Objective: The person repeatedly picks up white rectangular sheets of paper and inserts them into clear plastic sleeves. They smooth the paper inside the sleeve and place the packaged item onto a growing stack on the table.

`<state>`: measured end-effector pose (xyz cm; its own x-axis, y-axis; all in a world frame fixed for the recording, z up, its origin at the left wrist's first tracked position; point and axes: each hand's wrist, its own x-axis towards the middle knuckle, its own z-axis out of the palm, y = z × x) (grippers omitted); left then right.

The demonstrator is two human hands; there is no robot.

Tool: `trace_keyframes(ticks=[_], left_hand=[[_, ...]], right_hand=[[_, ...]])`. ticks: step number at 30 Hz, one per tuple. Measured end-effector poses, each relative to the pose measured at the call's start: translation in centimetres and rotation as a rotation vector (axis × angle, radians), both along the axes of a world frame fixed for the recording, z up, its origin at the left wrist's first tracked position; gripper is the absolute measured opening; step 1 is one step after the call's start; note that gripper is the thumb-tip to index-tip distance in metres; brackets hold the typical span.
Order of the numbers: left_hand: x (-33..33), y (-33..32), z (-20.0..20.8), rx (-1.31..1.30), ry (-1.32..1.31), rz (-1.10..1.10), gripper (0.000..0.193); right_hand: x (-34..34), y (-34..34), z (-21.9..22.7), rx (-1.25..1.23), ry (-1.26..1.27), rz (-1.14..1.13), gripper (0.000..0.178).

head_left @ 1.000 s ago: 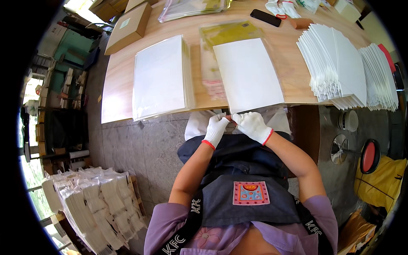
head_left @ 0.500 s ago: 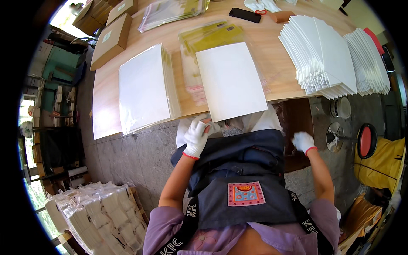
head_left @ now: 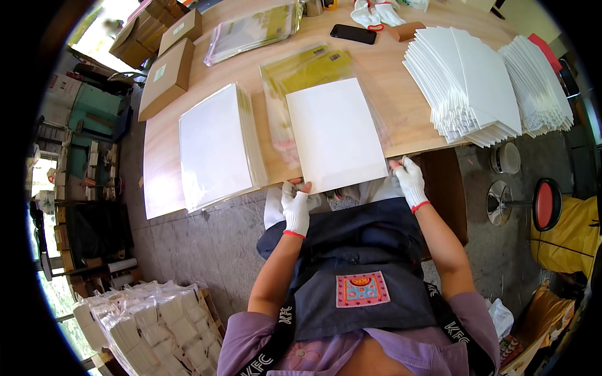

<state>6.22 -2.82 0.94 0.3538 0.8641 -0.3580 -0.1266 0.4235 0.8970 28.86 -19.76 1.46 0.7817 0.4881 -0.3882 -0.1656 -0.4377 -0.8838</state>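
A flat white sheet (head_left: 338, 138) lies on clear plastic bags with gold printing (head_left: 307, 70), its near edge reaching past the table edge. My left hand (head_left: 295, 207), in a white glove with bare fingertips, pinches at the sheet's near-left corner. By the near-right corner is my right hand (head_left: 410, 180), gloved alike, with thumb and fingers closed together; what lies between them is too small to make out. Left of the sheet lies a neat stack of white sheets in clear bags (head_left: 216, 144).
Fanned stacks of white folded boards (head_left: 467, 88) stand at the right. Farther back lie a black phone (head_left: 353, 34), white gloves (head_left: 375, 12), more printed bags (head_left: 251, 34) and cardboard boxes (head_left: 166, 78). A stool (head_left: 547, 204) and wrapped bundles (head_left: 150, 326) are on the floor.
My right hand has come in from the right to the sheet's near-right corner. My left hand has shifted slightly right to its near-left corner. The view has tilted a little.
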Motion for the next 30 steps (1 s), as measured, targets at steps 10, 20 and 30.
trace_keyframes(ticks=[10,20,30], left_hand=[[-3.4,2.3,12.8,0.622,0.318,-0.258,0.025],[-19.2,16.0,9.9,0.824,0.909,0.207,0.033],[-20.9,17.1,4.0,1.073,0.451,0.482,0.044]], right_hand=[[-2.4,1.7,3.8,0.299,0.346,0.286,0.01],[-15.9,21.0,8.4,0.185,0.091,0.818,0.021],[-4.4,8.6,10.9,0.49,-0.159,0.458,0.019]])
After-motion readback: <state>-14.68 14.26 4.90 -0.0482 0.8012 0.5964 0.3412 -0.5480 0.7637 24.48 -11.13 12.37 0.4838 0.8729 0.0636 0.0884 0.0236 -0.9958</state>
